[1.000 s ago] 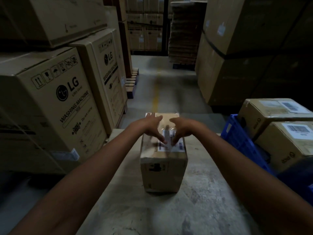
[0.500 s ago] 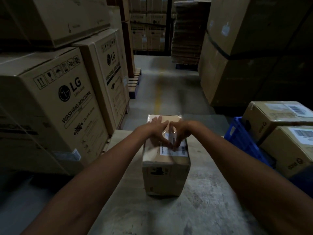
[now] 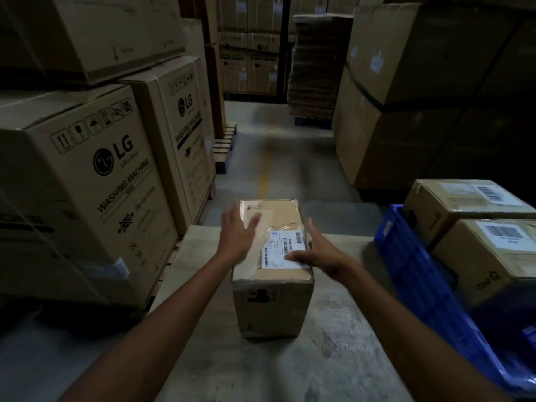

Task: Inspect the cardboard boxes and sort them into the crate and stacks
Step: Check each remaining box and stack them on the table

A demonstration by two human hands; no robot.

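Observation:
A long taped cardboard box [image 3: 272, 300] with a white barcode label on top stands on a pale wooden table [image 3: 290, 367] in front of me. My left hand [image 3: 236, 235] lies flat with straight fingers over the box's upper left edge. My right hand [image 3: 314, 252] sits at the box's right edge, fingers spread, its thumb lying across the label's lower corner. Neither hand grips the box. To the right, a blue plastic crate [image 3: 417, 274] holds two labelled cardboard boxes, one behind [image 3: 467, 207] and one nearer [image 3: 499, 256].
Tall stacks of washing-machine cartons [image 3: 87, 181] wall the left side right up to the table. More big cartons [image 3: 406, 111] rise at the right. A concrete aisle [image 3: 275, 158] with a yellow line runs ahead, past a wooden pallet [image 3: 224, 146].
My hands were together over the middle of the box top. They have spread apart, the left toward the left edge and the right toward the right edge, uncovering the label.

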